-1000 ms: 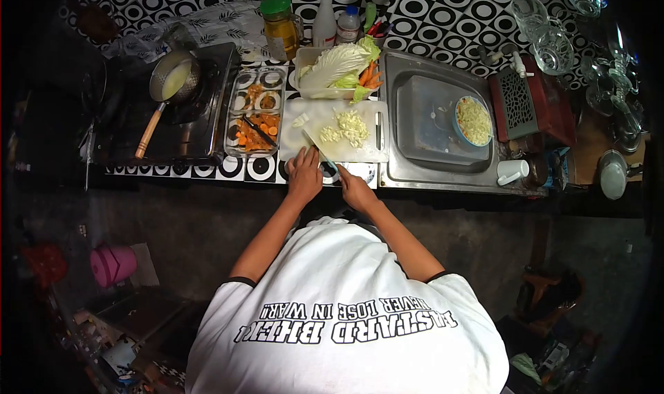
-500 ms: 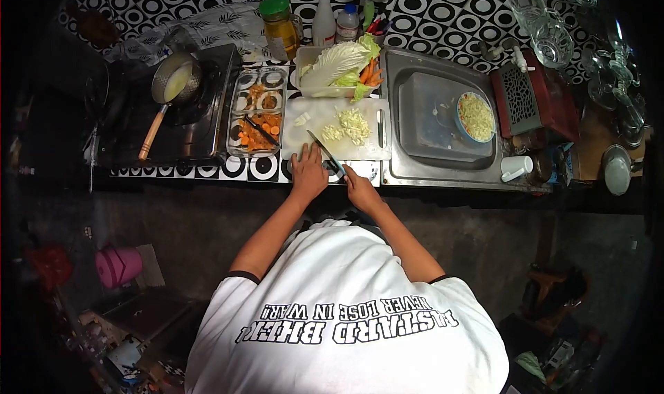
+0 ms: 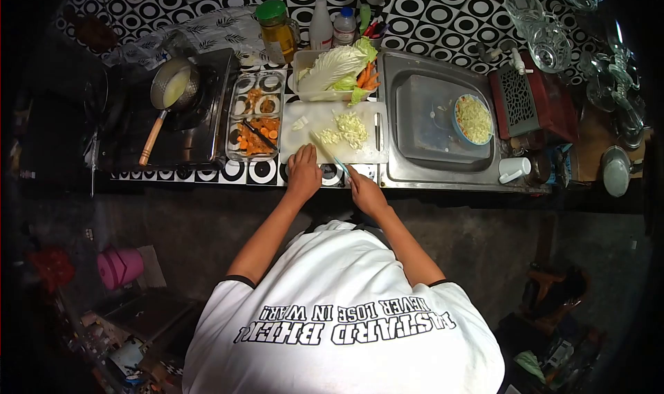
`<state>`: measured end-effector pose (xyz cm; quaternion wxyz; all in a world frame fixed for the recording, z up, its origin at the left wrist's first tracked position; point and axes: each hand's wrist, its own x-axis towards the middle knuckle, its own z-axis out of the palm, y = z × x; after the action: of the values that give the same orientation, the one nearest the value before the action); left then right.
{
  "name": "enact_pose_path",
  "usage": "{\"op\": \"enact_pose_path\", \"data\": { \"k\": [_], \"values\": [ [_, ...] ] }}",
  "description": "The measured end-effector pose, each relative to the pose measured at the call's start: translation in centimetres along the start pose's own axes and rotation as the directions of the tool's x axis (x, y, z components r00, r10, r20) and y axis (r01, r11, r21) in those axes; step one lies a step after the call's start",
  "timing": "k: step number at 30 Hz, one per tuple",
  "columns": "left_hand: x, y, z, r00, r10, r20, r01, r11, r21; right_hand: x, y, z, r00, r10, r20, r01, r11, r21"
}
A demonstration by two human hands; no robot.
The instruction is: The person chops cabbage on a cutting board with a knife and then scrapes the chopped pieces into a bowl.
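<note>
The right hand (image 3: 369,193) grips the knife (image 3: 335,158) with its fingers closed on the handle, the blade angled over the cutting board (image 3: 333,156) beside the chopped cabbage (image 3: 351,130). The left hand (image 3: 303,174) rests at the board's near edge, fingers close together; whether they hold anything cannot be determined.

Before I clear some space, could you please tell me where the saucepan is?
In the head view, the saucepan sits on the stove at the left, beyond the container of cut carrots, its wooden handle pointing toward the near edge.
</note>
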<state>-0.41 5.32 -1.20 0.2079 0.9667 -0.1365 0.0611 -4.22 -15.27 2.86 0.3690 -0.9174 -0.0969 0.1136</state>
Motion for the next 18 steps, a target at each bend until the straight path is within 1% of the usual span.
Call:
{"op": "enact_pose_path", "data": {
  "k": [2,3,4,5,6,7,8,9,11,12,13,14,15,16,18],
  "values": [
    [-0.1,-0.5,-0.2,0.995,-0.03,-0.091,0.02,0.994,-0.105,-0.2,0.0,-0.5,1.0,-0.027,0.008,0.027,0.999,0.031],
    [-0.2,-0.7,-0.6,0.995,-0.038,-0.093,0.029,0.994,-0.102,-0.3,0.0,-0.5,0.999,-0.044,0.026,0.042,0.996,0.079],
    [-0.5,-1.0,-1.1,0.99,-0.082,-0.116,0.06,0.981,-0.184,-0.3,-0.1,-0.5,0.997,-0.062,0.043,0.056,0.99,0.129],
    [-0.7,-1.3,-1.6,0.983,-0.126,-0.136,0.087,0.961,-0.264,-0.1,-0.2,-0.4,0.997,-0.067,0.047,0.06,0.989,0.133],
    [-1.0,-1.5,-2.1,0.969,-0.175,-0.177,0.118,0.949,-0.291,0.0,-0.3,-0.2,0.993,-0.051,0.107,0.033,0.987,0.158],
    [-1.4,-1.6,-2.6,0.969,-0.177,-0.173,0.122,0.95,-0.286,0.0,-0.4,0.0,0.985,-0.034,0.166,0.003,0.983,0.183],
    [-1.9,-1.6,-3.1,0.957,-0.24,-0.164,0.181,0.933,-0.31,0.1,0.3,0.8,0.983,-0.02,0.183,-0.007,0.989,0.145],
    [-2.3,-1.8,-3.5,0.941,-0.302,-0.152,0.238,0.912,-0.334,0.0,0.3,0.9,0.983,-0.019,0.185,-0.009,0.988,0.151],
    [-3.1,-2.2,-3.5,0.939,-0.304,-0.163,0.241,0.916,-0.321,0.1,0.3,0.7,0.982,-0.019,0.186,-0.018,0.981,0.194],
    [-3.5,-2.3,-3.5,0.937,-0.301,-0.179,0.236,0.92,-0.314,0.1,-0.3,-0.2,0.985,0.015,0.17,-0.049,0.979,0.198],
    [-3.6,-2.5,-3.6,0.934,-0.297,-0.196,0.229,0.923,-0.309,0.2,0.2,-0.2,0.985,0.016,0.169,-0.05,0.979,0.2],
    [-3.6,-2.6,-3.5,0.936,-0.295,-0.194,0.227,0.924,-0.309,0.3,1.0,-0.2,0.991,0.047,0.128,-0.072,0.979,0.192],
    [-3.4,-2.5,-3.7,0.934,-0.317,-0.161,0.251,0.909,-0.333,0.5,0.9,-0.7,0.993,0.079,0.085,-0.094,0.978,0.185],
    [-3.2,-2.4,-3.9,0.932,-0.34,-0.128,0.277,0.893,-0.356,0.3,0.7,-1.5,0.99,0.115,0.076,-0.126,0.979,0.161],
    [-2.1,-2.1,-4.0,0.93,-0.342,-0.137,0.268,0.883,-0.385,0.2,1.2,-2.3,0.989,0.115,0.09,-0.129,0.977,0.168]
  ]
}}
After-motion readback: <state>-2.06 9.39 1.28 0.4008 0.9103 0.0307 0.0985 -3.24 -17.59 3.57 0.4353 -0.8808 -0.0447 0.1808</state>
